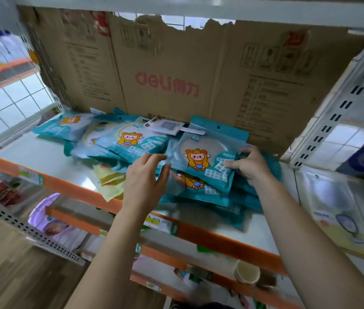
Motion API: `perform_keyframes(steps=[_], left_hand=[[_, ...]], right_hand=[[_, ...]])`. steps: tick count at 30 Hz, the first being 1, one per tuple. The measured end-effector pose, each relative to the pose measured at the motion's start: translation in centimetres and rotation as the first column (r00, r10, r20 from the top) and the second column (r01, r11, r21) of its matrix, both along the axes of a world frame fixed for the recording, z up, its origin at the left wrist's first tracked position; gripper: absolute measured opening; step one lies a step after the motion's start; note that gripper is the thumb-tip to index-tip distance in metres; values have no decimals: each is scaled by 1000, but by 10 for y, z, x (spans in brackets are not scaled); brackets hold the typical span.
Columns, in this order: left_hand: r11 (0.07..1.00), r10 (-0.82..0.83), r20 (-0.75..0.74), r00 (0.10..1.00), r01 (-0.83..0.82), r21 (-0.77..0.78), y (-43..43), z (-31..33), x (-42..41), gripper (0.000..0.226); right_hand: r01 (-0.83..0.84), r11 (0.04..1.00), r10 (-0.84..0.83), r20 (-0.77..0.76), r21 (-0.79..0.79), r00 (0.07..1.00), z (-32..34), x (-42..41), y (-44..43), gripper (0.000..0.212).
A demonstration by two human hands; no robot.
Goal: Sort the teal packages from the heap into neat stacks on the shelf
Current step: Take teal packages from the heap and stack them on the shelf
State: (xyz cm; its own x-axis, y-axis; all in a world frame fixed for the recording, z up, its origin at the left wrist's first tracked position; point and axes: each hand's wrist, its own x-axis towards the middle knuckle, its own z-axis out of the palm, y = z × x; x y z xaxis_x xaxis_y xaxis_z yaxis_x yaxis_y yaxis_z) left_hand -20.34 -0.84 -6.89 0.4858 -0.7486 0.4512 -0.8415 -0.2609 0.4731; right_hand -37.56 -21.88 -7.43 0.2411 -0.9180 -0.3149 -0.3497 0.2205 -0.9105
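Teal heap [129,142] of packages sprawls across the back of the shelf [42,166], about 10 o'clock from frame centre. Pieces overlap and tilt, with a couple of white-faced ones on top at 12. Stack [210,192] sits at 3 o'clock of the heap, touching it, several teal packages deep, edges not flush. Top package [203,157] lies face up, cartoon print showing, hang-hole end toward the cardboard sheet [176,63] lining the shelf back. Left hand [145,179]: fingers extended, only slightly bent, tips against the top package's 9 o'clock edge, gripping nothing. Right hand [251,166]: at the 3 o'clock edge, thumb on the printed face, fingers curled over the edge, pinching the package. Yellow package [109,181] lies flat at 7 o'clock of the heap, partly under it, just beside the left hand. Orange strip [76,190] runs along the shelf front. Paper cup [246,272] stands upright on the lower shelf, 6 o'clock of the stack. Pale package [341,219] lies on the neighbouring shelf at 4 o'clock, well apart from the stack. Frame edges are motion-blurred, so the other lower-shelf contents are unreadable.
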Motion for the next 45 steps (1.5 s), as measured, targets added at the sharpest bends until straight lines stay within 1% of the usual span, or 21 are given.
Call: perform_keyframes(steps=[3,4,9,13,17,19,21,23,26,30,32,33,35,36,39,41,43,45], left_hand=[[999,-20,-25,999,20,35,-3,-1,3,35],[998,-13,-41,999,15,56,-4,-2,4,35],[973,80,-60,995,-65,220,-15,-2,6,41],[963,132,-98,986,-104,248,-32,1,12,46],[940,190,-140,972,-139,311,-51,6,15,54],[939,195,-225,955,-115,324,-57,8,12,49],[948,176,-348,921,-64,311,-58,9,11,38],[959,143,-469,872,-4,285,-56,8,12,36],[983,63,-620,782,60,175,-50,8,15,35],[998,-35,-736,676,66,13,-38,14,5,23],[995,-95,-786,611,72,-65,-34,19,0,17],[992,-122,-806,579,78,-95,-33,22,-3,18],[984,-177,-827,534,88,-154,-34,27,-12,28],[978,-206,-819,535,89,-187,-35,30,-18,30],[943,-324,-752,574,129,-308,-42,36,-44,13],[919,-390,-736,554,181,-350,-49,35,-66,10],[905,-424,-733,531,241,-350,-55,32,-91,11],[894,-447,-759,474,266,-361,-60,26,-124,10]], right_hand=[[30,992,-47,141,120,989,8,-21,3,60],[39,989,-64,172,140,983,12,-30,5,53],[72,983,-118,278,168,953,19,-76,12,22],[118,985,-154,311,129,938,14,-106,25,18],[191,977,-212,340,94,916,4,-120,38,15],[215,974,-226,338,71,914,-1,-122,45,14],[243,969,-246,331,51,911,-3,-123,51,12],[266,963,-264,334,40,905,-4,-123,58,11],[308,951,-299,340,29,892,-6,-125,66,10],[358,934,-338,342,4,877,-7,-131,77,15],[385,923,-363,352,8,863,-6,-139,82,12],[400,917,-378,360,14,853,-4,-143,84,11],[436,900,-411,373,19,832,0,-156,89,10],[456,890,-429,377,18,821,2,-163,91,9],[532,847,-491,373,-9,787,7,-192,100,8],[563,826,-514,381,-21,769,9,-217,106,9],[582,813,-530,398,-13,749,10,-244,113,9],[618,786,-568,406,9,716,9,-276,121,9]])
